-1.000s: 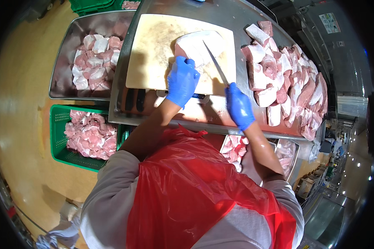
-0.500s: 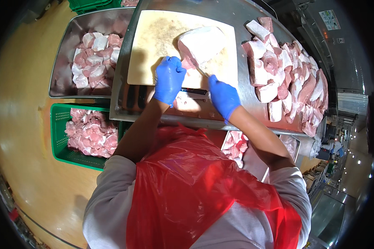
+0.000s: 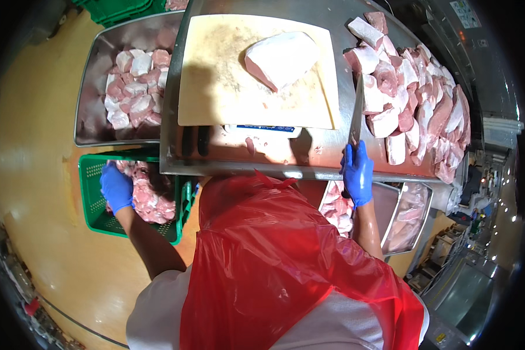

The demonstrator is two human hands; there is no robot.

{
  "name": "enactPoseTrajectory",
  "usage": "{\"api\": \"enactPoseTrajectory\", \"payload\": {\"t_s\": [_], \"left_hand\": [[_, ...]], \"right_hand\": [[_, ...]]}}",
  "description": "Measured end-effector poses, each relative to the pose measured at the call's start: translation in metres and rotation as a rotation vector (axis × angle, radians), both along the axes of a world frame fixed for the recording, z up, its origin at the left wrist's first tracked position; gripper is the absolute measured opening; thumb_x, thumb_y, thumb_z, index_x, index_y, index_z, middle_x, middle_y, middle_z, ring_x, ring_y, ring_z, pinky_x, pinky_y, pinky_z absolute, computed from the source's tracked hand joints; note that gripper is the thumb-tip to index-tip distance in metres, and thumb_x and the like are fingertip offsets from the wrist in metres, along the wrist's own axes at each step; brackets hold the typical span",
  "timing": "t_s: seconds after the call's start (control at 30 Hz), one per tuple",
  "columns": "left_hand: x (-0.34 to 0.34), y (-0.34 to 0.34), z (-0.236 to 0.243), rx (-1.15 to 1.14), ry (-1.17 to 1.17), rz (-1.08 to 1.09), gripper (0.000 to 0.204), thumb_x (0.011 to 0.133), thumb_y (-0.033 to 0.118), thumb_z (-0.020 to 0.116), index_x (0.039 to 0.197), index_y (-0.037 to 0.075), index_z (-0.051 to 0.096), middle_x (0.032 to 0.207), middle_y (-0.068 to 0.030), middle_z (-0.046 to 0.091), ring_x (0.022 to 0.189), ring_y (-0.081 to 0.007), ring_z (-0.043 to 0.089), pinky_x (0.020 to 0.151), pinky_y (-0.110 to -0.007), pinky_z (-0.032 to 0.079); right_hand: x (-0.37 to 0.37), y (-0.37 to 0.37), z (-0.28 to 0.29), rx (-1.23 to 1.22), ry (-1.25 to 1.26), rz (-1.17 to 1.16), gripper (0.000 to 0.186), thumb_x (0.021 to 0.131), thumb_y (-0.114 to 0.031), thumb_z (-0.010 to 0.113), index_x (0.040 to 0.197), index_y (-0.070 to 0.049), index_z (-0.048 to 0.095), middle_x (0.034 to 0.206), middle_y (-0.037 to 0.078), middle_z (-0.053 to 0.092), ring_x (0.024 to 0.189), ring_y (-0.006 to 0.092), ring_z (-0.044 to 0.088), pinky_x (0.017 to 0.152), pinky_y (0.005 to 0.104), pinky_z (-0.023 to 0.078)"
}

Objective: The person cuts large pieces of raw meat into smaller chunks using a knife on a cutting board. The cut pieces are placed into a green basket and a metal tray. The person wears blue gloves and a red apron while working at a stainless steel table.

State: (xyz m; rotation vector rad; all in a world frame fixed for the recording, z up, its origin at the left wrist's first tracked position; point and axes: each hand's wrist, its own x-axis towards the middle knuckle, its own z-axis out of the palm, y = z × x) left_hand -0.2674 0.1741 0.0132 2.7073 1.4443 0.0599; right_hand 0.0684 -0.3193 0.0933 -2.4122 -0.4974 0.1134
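Note:
In my right hand, gloved in blue, is a knife held by its handle. Its long blade points away from me over the steel table, beside the pile of cut meat. My left hand, gloved the same way, is down at the green crate, over the pink meat trimmings. Its fingers are mostly hidden, so I cannot see whether anything is in them. A large piece of meat with a white fat cap lies untouched on the cream cutting board.
Many cut meat pieces cover the right of the steel table. A steel tub of meat chunks stands left, beyond the crate. More meat trays are below the table's near edge at right. A small scrap lies before the board.
My left hand has gone from the meat on the board to the green crate. My right hand has drawn the knife away to the right. The large piece lies slightly turned.

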Motion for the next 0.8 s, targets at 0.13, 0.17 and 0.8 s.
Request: {"api": "enactPoseTrajectory", "payload": {"t_s": [0.13,0.17,0.8], "left_hand": [[0.204,-0.049,0.05,-0.097,-0.923,-0.664,0.04,0.09,0.012,0.064,0.128,0.0,0.059,0.117,-0.0178,0.065,0.11,-0.0363,0.062,0.099,-0.043,0.048],[0.259,-0.075,0.067,-0.061,-0.932,-0.821,0.045,0.093,0.02,0.065,0.131,-0.001,0.056,0.118,-0.0185,0.064,0.115,-0.0363,0.06,0.1,-0.043,0.047],[0.266,-0.065,0.108,-0.134,-0.289,-1.38,0.057,0.079,-0.002,0.064,0.127,0.028,0.067,0.154,-0.0067,0.046,0.145,-0.0304,0.038,0.118,-0.055,0.027]], "right_hand": [[0.028,0.056,0.017,-0.01,-0.106,0.059,0.018,0.098,-0.009,0.06,0.109,0.004,0.054,0.077,0.027,0.065,0.067,0.0472,0.063,0.054,0.0497,0.046],[0.036,0.067,0.024,0.003,-0.18,0.082,0.018,0.098,-0.01,0.061,0.108,0.004,0.054,0.079,0.028,0.065,0.069,0.0481,0.063,0.055,0.0512,0.046],[0.008,-0.012,-0.017,0.033,0.144,-0.042,0.014,0.1,-0.013,0.059,0.101,0.001,0.054,0.072,0.026,0.062,0.066,0.0467,0.062,0.055,0.0503,0.045]]}}
